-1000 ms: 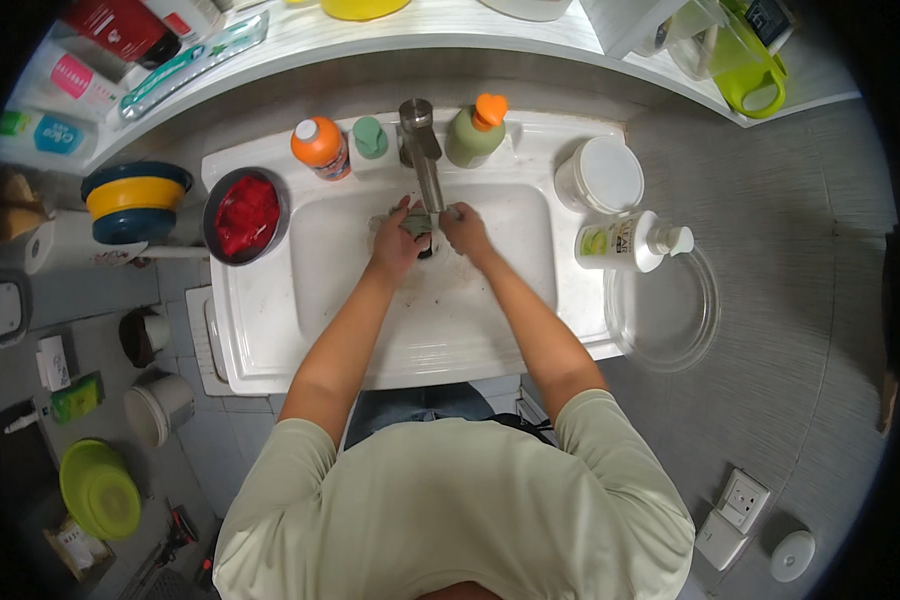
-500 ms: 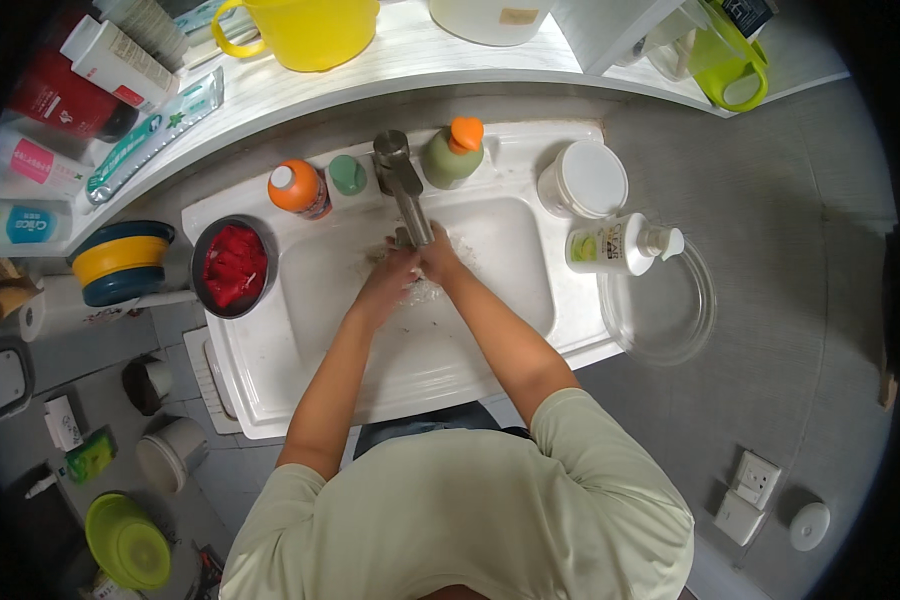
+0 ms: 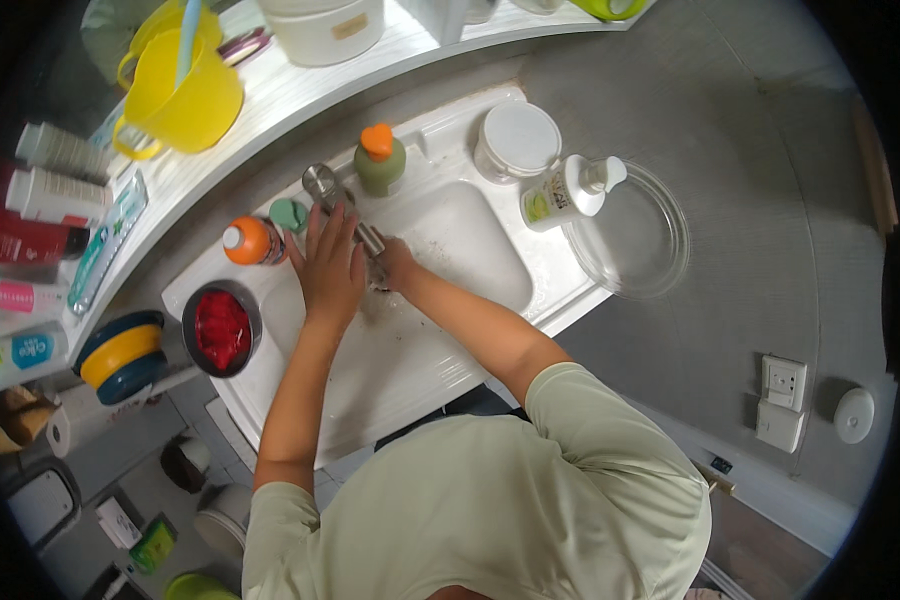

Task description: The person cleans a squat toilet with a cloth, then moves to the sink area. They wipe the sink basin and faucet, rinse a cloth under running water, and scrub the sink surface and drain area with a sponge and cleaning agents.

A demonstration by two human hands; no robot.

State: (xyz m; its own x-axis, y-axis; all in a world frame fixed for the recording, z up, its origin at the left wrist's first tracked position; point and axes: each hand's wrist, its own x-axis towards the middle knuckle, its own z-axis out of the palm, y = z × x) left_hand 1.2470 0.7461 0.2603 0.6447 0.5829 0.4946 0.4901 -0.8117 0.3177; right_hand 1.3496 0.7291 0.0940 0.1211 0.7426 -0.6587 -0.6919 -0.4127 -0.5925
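Left hand [image 3: 328,278], fingers splayed and seemingly empty by the faucet [image 3: 320,181], could topple the orange bottle [image 3: 254,242] at its ten o'clock if swept sideways; right hand's [image 3: 397,264] finger opening and hold indeterminable.

Mid-frame, the sink basin [image 3: 467,243] lies open above and below the right forearm [image 3: 480,315], but the faucet [image 3: 320,183] and left hand [image 3: 328,272] bar its upper left, and the right hand [image 3: 397,265] apparently crowds the space by the spout [image 3: 369,238].

Fisheye head cam, L of 2, looks down over sink [image 3: 470,240].
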